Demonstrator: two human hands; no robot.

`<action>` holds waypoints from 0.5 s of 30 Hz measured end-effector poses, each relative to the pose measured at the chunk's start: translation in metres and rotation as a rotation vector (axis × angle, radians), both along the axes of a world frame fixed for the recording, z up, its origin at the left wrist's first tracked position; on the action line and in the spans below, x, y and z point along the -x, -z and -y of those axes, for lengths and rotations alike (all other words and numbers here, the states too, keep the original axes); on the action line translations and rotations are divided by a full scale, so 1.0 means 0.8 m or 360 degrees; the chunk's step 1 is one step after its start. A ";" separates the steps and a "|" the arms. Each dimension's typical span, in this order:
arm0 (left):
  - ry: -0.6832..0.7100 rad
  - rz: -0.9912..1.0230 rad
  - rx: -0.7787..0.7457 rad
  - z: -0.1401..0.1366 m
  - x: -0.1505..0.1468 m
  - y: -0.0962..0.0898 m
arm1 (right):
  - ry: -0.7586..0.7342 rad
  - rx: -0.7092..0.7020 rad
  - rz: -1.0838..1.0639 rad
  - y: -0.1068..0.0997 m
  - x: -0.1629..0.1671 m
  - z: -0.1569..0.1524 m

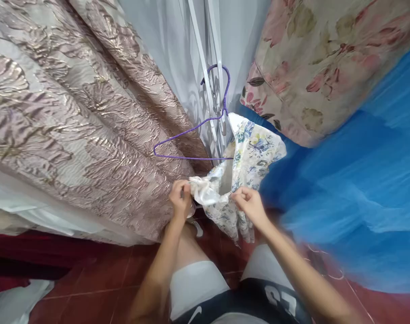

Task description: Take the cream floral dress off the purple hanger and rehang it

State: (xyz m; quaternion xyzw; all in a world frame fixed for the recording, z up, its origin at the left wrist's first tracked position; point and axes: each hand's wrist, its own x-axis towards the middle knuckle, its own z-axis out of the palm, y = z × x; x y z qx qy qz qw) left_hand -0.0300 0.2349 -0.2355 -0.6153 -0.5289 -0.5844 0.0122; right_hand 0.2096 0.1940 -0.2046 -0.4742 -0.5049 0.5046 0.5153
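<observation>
A white garment with blue and yellow flowers [259, 144] hangs by one side from a purple clothes hanger [188, 130]. The hanger's left arm is bare, and its hook is at the white metal bars [205, 58]. My left hand [180, 195] pinches the left part of the garment, where pale fabric is bunched. My right hand [248, 202] is closed on the edge of the same garment, lower right of the opening. The two hands hold the edge apart, below the hanger's bottom bar.
A shiny pinkish embossed curtain-like fabric [90, 117] fills the left. Beige floral fabric [326, 67] hangs at upper right, with blue gauzy fabric [353, 193] below it. White cloth [15, 301] lies on the red tiled floor [90, 288] at lower left.
</observation>
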 end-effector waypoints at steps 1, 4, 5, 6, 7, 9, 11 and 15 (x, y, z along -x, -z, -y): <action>0.0105 -0.0039 0.0022 0.007 -0.012 0.001 | -0.0011 -0.0014 0.0047 0.004 -0.004 0.000; 0.0523 -0.0234 0.0057 0.016 -0.053 -0.019 | 0.0013 -0.0077 0.0268 0.019 -0.028 -0.013; 0.0695 -0.0314 0.0057 0.016 -0.068 -0.032 | 0.0084 -0.0094 0.0353 0.025 -0.039 -0.020; 0.0858 -0.0370 0.0047 0.015 -0.084 -0.048 | 0.0175 -0.0103 0.0427 0.030 -0.052 -0.027; 0.0988 -0.0379 0.0028 0.014 -0.101 -0.063 | 0.0268 -0.0101 0.0484 0.036 -0.063 -0.035; 0.1112 -0.0259 0.0006 0.009 -0.135 -0.090 | 0.0377 -0.0077 0.0555 0.047 -0.083 -0.045; 0.1163 -0.0137 0.0071 0.007 -0.163 -0.107 | 0.0348 -0.0043 0.0607 0.058 -0.093 -0.046; 0.1272 -0.0189 0.0398 0.015 -0.192 -0.110 | 0.0234 0.0012 0.0717 0.068 -0.095 -0.024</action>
